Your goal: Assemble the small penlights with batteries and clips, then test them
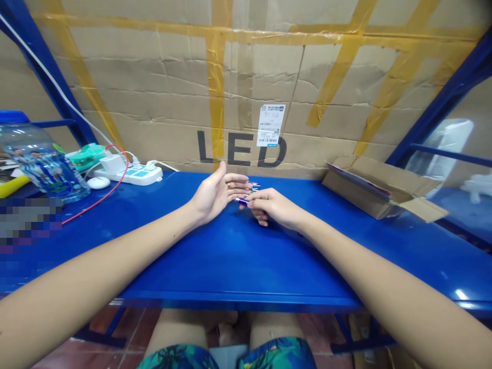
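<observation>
lying beneath the right hand (277, 206), blue table (238, 264) fronts taped cardboard (165, 102).

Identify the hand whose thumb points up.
The left hand: its thumb stands raised, palm open, whereas the right hand is curled, pinching a small purple item.

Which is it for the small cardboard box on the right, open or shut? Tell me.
Open: the cardboard box has a flap jutting outward at its right end. What lies inside, I cannot tell.
</observation>
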`<state>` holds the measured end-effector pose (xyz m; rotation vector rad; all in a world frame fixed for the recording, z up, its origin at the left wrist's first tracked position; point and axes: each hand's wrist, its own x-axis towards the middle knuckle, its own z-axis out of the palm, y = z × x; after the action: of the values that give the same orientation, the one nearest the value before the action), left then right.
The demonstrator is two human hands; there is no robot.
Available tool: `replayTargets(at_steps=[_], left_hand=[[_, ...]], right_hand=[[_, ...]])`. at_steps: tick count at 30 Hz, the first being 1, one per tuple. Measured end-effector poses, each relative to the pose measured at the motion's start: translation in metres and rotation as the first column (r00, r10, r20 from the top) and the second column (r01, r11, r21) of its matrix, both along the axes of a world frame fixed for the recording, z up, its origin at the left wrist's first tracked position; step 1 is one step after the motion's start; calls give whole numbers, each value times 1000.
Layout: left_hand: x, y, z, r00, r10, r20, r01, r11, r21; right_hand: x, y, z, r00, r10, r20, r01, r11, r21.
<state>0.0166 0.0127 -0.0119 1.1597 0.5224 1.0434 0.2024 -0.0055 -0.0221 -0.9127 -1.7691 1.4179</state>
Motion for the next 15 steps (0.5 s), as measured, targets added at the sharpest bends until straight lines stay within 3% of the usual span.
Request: replayTargets(at_steps=[5, 15], left_hand=[[-1, 0, 2, 1000, -27, -9, 27, 1000, 12], [-5, 1, 1, 997, -64, -42, 65, 998, 20]], right_hand=[[1, -2, 5, 991, 25, 133, -38, 994, 101], [4, -3, 8, 987, 46, 157, -62, 993, 100]])
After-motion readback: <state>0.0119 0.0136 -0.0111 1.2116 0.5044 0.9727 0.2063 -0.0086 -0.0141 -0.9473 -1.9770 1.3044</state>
